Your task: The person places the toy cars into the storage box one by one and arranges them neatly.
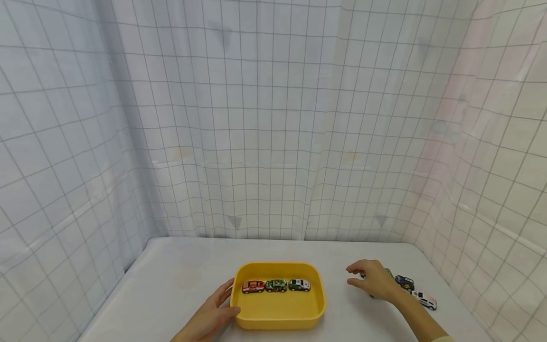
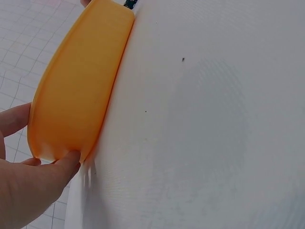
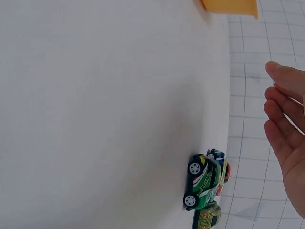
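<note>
My left hand (image 1: 210, 316) holds the left end of a yellow plastic box (image 1: 279, 309), thumb at its near corner and fingers along the outer wall. Inside the box, a red toy car (image 1: 253, 287), a green camouflage toy car (image 1: 276, 285) and a white-and-green toy car (image 1: 299, 285) stand in a row. Off to the right, my right hand (image 1: 373, 280) hovers with loosely bent fingers and nothing between them. Below it are a green toy car (image 3: 205, 183) and a camouflage one (image 3: 208, 217), partly hidden by the hand in the head view.
Beside my right hand stand a dark blue toy car (image 1: 404, 282) and a white toy car (image 1: 424, 300), the latter partly behind the forearm. A white cloth covers the table (image 1: 183, 266). Grid-patterned curtains (image 1: 278, 142) enclose its back and sides.
</note>
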Demonstrator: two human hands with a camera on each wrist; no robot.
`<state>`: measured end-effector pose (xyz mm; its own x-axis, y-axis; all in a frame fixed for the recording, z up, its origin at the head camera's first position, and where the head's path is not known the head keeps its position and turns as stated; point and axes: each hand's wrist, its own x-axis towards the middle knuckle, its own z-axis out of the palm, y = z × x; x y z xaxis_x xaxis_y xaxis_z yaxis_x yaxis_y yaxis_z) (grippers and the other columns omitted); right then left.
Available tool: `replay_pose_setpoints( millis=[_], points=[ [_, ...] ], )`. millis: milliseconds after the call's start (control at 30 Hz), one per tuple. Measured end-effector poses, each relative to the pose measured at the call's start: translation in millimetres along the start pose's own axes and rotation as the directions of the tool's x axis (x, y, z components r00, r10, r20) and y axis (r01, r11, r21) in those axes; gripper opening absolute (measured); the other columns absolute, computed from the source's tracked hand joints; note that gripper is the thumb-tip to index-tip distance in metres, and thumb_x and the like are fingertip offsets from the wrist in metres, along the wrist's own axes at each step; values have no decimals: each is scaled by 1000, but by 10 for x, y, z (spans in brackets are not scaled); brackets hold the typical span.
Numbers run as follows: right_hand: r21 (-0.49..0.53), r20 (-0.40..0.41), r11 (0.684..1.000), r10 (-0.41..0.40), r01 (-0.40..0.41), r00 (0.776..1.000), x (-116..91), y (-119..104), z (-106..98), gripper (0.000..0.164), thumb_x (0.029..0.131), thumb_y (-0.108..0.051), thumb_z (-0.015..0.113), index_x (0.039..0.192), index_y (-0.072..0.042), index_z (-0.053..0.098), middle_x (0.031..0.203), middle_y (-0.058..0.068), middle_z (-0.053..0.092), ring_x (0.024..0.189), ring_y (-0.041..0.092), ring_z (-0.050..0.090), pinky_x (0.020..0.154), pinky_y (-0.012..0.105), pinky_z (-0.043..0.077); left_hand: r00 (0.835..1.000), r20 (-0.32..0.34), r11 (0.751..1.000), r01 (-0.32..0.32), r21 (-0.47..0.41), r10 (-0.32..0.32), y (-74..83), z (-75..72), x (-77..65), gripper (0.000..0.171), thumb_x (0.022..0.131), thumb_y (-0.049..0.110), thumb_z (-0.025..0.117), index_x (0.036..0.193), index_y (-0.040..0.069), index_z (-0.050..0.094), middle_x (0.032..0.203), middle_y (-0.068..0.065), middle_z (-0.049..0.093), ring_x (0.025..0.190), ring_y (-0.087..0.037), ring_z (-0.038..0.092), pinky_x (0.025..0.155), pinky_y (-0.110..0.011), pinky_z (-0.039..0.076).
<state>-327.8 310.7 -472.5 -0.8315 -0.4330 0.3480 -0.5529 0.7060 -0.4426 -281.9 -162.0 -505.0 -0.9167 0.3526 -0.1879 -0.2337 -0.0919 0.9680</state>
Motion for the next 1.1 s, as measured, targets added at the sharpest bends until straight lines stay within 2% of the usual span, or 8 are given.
replay_pose_setpoints(
  millis=[200, 400, 667, 833, 1100],
  points=[
    [57, 1, 997, 51, -51, 999, -140, 110, -108, 23, 89, -11, 82, 108, 0, 76, 105, 13, 74, 97, 33, 72, 83, 45, 61, 1000, -15, 1000, 5, -1, -5, 5, 12, -11, 93, 93, -8, 65, 164, -1, 4, 162, -39, -6, 149, -57, 7, 113, -56, 40],
    [42, -15, 992, 116, -115, 993, -300, 221, -202, 28, 89, -16, 83, 109, 1, 76, 106, 11, 75, 97, 30, 73, 82, 39, 61, 1000, -9, 1000, 2, 3, -2, 12, 13, -18, 93, 94, -8, 64, 163, -3, 3, 162, -40, -5, 149, -57, 9, 113, -56, 39],
    [60, -14, 975, 213, -212, 977, -465, 394, -307, 31, 89, -18, 83, 111, 2, 76, 109, 13, 75, 98, 33, 72, 80, 30, 61, 1000, 10, 1000, -18, -3, 18, 14, 11, -27, 93, 94, -7, 66, 163, -3, 3, 162, -40, -5, 149, -57, 8, 112, -55, 40],
    [60, -12, 967, 250, -249, 968, -574, 474, -383, 34, 88, -20, 84, 111, 3, 76, 111, 17, 74, 96, 31, 73, 78, 30, 61, 999, 21, 1000, -25, -4, 25, 7, 12, -38, 94, 95, -5, 67, 163, -4, 2, 161, -41, -5, 147, -58, 13, 111, -52, 43],
    [-23, -47, 948, 316, -318, 947, -711, 633, -484, 30, 87, -17, 84, 109, 1, 76, 104, 8, 76, 94, 27, 72, 80, 35, 61, 1000, 13, 1000, -17, -18, 18, 6, 11, -37, 94, 94, -6, 66, 163, -3, 3, 162, -40, -5, 148, -56, 16, 112, -54, 41]
  ],
)
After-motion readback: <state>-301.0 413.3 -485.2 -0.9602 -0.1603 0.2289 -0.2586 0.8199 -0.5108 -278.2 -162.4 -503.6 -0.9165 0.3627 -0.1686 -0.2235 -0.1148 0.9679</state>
